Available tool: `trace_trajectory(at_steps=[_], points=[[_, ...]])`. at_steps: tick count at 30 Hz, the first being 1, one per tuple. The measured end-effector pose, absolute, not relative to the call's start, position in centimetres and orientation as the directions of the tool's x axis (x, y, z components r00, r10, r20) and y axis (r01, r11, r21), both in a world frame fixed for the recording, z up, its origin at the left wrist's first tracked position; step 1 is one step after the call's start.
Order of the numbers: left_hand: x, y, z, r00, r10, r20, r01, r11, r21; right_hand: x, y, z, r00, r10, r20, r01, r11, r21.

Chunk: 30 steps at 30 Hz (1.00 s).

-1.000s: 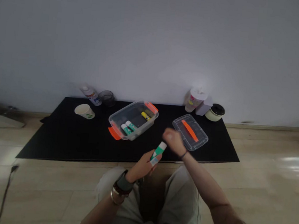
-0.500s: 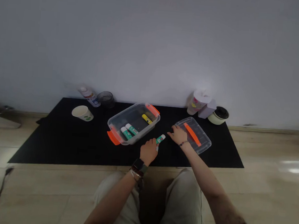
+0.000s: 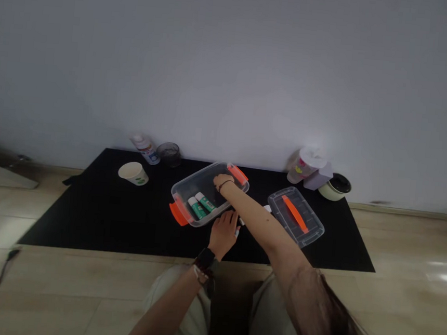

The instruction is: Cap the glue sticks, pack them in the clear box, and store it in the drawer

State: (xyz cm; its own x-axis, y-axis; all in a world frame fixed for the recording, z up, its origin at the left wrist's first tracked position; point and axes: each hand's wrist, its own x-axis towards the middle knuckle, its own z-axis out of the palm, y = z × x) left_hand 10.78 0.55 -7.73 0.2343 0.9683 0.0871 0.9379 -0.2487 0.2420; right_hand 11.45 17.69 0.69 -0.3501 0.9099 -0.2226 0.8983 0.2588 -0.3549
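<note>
My right hand (image 3: 221, 180) reaches across into the far end of a clear plastic box (image 3: 181, 191) with orange handles; its fingers point down inside and are hidden. Two green and white tubes (image 3: 203, 205) lie in the near half of the box. My left hand (image 3: 223, 233) rests on the black mat (image 3: 105, 214) just in front of the box, curled round a green and white tube (image 3: 237, 232) whose white end pokes out past my right forearm. The box's clear lid (image 3: 308, 231), with an orange strip (image 3: 294, 214), lies to the right.
A paper cup (image 3: 133, 172), a small bottle (image 3: 144, 146) and a dark glass (image 3: 169, 153) stand at the mat's back left. A white lidded cup (image 3: 305, 164), a purple box (image 3: 319, 176) and a cream bowl (image 3: 335, 186) stand back right. A wall is close behind.
My right hand left the lid and crossed over into the far end of the box. My left hand lowered the tube to the mat by the box. The yellow tube is now covered.
</note>
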Motion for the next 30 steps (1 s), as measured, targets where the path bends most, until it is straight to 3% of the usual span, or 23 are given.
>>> trace_trajectory(at_steps=[4, 7, 12, 16, 21, 23, 25, 28, 30], points=[[9.8, -0.9, -7.5, 0.261, 0.960, 0.101, 0.924, -0.279, 0.264, 11.1, 18.3, -0.2, -0.318, 0.904, -0.285, 0.912, 0.210, -0.352], [11.1, -0.8, -7.8, 0.337, 0.937, 0.095, 0.890, -0.350, 0.293, 12.0, 18.2, 0.8, -0.420, 0.869, -0.260, 0.859, 0.289, -0.422], [14.0, 0.7, -8.6, 0.380, 0.925, 0.026, 0.880, -0.370, 0.297, 18.0, 16.6, 4.8, -0.549, 0.836, -0.015, 0.701, 0.451, -0.553], [14.0, 2.4, -8.9, 0.332, 0.943, 0.000, 0.911, -0.320, 0.261, 25.9, 13.2, 6.6, -0.403, 0.887, 0.225, 0.556, 0.433, -0.710], [13.3, 3.5, -8.3, 0.165, 0.986, 0.030, 0.951, -0.167, 0.262, 32.1, 9.3, 4.0, -0.214, 0.965, 0.149, 0.532, 0.243, -0.811], [13.3, 3.2, -7.5, 0.111, 0.991, 0.071, 0.938, -0.128, 0.321, 33.0, 8.3, 2.4, -0.171, 0.981, 0.097, 0.548, 0.176, -0.818], [13.4, 2.5, -6.4, 0.106, 0.987, 0.122, 0.872, -0.152, 0.466, 33.2, 7.5, 1.1, -0.151, 0.987, 0.049, 0.553, 0.126, -0.824], [13.8, 1.1, -4.6, 0.145, 0.972, 0.185, 0.644, -0.235, 0.728, 32.5, 6.3, 0.1, -0.192, 0.981, -0.011, 0.526, 0.093, -0.846], [14.1, 0.2, -3.6, 0.192, 0.971, 0.140, 0.512, -0.221, 0.830, 31.6, 5.5, 0.0, -0.249, 0.968, -0.025, 0.491, 0.104, -0.865]])
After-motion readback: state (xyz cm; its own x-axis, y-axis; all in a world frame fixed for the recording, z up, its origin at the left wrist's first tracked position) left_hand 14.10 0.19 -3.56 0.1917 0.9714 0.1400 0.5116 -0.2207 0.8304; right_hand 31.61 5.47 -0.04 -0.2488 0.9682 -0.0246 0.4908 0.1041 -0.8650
